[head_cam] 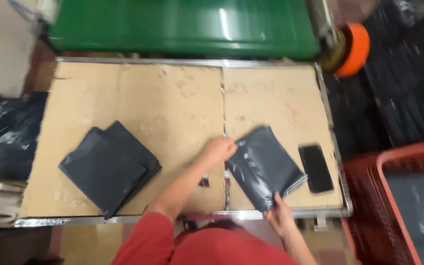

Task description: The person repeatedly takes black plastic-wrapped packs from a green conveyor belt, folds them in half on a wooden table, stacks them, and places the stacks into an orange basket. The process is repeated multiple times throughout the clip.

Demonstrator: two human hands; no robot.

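Two hands work on one dark grey poly mailer bag (263, 164), which lies tilted on the cardboard-covered counter (172, 103), just to the right of the seam where the two cardboard sheets meet. The left hand (219, 148) rests with curled fingers on the bag's upper left corner, pressing it down beside the seam, which looks like a way to keep the slippery plastic from sliding; whether it pinches the edge or only presses I cannot tell. The right hand (279, 216) is closed on the bag's lower corner at the counter's near edge, thumb over the plastic, so the bag is held at two opposite corners and stays flat and taut. From the bag outward: a black smartphone (315, 168) lies screen up just right of the bag, apart from it and clear of the hands, probably parked there to stay within reach. Well left of the bag, across the seam, a small stack of the same dark mailer bags (109, 167) sits at an angle, kept separate from the one in hand. Farther left of the bag, off the counter, a black plastic sack (6, 132) bulges. Right of the bag, beyond the counter's metal rim, stands an orange-red plastic crate (398, 201) with more dark plastic inside. Beyond the bag, past the far edge, a green bin lid (182, 24) and an orange tape roll (354, 49) show.
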